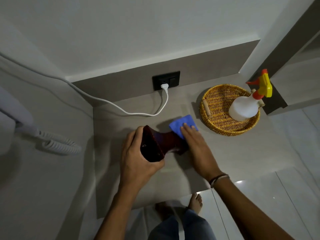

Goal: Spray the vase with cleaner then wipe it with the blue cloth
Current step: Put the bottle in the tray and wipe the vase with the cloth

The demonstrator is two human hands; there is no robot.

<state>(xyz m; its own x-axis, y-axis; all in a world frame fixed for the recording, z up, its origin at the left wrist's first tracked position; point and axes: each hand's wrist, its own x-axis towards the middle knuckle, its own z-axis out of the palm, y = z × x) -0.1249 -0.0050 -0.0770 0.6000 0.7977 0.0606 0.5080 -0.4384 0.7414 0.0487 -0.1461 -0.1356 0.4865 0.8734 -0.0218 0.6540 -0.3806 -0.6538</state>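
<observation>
A dark red vase (162, 144) lies tilted over the grey counter (233, 153), its wide mouth turned toward me. My left hand (136, 156) grips it around the mouth end. My right hand (195, 144) presses the blue cloth (180, 124) flat against the vase's far, narrow end; fingers cover part of the cloth. The white spray bottle (244, 108), with a yellow and orange trigger head, stands in a wicker basket (214, 108) at the right, apart from both hands.
A black wall socket (170, 80) holds a white plug, and its cable (131, 112) trails left across the counter. A white hair dryer with a coiled cord (58, 144) hangs on the left wall. My bare feet (195, 201) show on the tiled floor below the counter edge.
</observation>
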